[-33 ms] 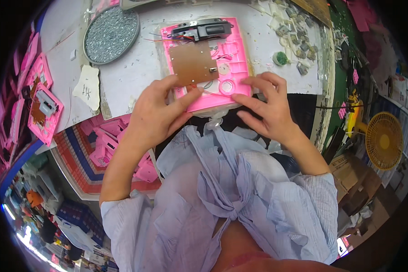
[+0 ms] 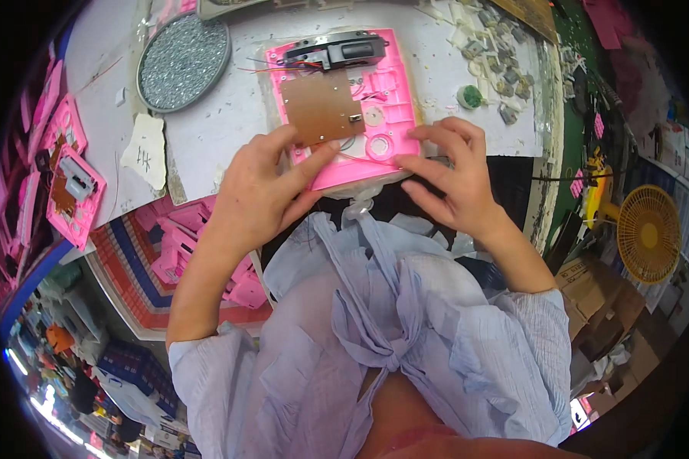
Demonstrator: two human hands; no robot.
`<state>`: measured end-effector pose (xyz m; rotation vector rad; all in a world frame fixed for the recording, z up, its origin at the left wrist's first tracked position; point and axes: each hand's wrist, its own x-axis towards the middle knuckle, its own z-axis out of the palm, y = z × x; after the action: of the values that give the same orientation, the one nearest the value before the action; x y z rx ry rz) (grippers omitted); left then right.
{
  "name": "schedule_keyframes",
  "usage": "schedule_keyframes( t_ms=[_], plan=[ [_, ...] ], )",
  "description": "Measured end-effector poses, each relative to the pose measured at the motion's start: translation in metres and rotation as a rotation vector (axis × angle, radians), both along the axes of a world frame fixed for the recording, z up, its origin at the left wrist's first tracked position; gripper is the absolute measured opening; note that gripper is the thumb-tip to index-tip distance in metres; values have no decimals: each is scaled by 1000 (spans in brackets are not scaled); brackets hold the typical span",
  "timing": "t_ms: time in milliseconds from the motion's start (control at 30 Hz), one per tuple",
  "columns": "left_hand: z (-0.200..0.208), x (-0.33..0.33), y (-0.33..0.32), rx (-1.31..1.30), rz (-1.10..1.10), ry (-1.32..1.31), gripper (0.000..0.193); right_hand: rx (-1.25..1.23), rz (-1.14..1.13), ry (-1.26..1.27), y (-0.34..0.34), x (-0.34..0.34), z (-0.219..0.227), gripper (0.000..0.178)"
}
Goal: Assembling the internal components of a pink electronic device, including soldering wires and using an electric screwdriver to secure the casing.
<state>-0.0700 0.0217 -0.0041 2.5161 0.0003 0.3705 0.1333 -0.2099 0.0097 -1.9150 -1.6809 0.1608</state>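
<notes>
A pink plastic casing (image 2: 396,84) lies open side up on the white worktable in front of me. A brown circuit board (image 2: 319,107) covers its left part, and a black curved module (image 2: 352,52) sits across its far end. My left hand (image 2: 264,180) grips the near left corner, its thumb over the casing beside the board's lower edge; the fingertips are partly hidden. With fingers and thumb on the near right corner, my right hand (image 2: 453,172) holds the casing next to a pink ring (image 2: 379,146). A thin reddish wire (image 2: 356,158) runs between the two hands.
A round dish of small metal screws (image 2: 184,65) stands at the far left, above a torn white piece (image 2: 144,151). Small parts (image 2: 501,65) and a green-topped roll (image 2: 469,96) lie at the right. More pink casings (image 2: 180,249) fill a striped bag below. A yellow fan (image 2: 648,233) stands far right.
The whole view has shifted slightly, so the casing and dish appear a little further left. Both hands keep nearly the same hold on the casing.
</notes>
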Motion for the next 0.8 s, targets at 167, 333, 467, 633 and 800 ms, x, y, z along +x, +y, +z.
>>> schedule_keyframes(
  t_ms=[167,333,467,633,800],
  plan=[
    [-2,0,5,33,-34,34,59,82,-70,-26,6,25,4,32],
    [-4,0,6,-10,-38,58,58,116,-51,-95,51,24,3,35],
    [-5,-3,7,-44,-31,69,57,41,-73,-171,71,19,-3,41],
    [-5,0,9,-72,-62,57,54,-82,-87,-233,71,18,7,45],
    [-15,-4,12,-105,-67,-1,52,-32,39,-109,73,41,2,39]
  ],
)
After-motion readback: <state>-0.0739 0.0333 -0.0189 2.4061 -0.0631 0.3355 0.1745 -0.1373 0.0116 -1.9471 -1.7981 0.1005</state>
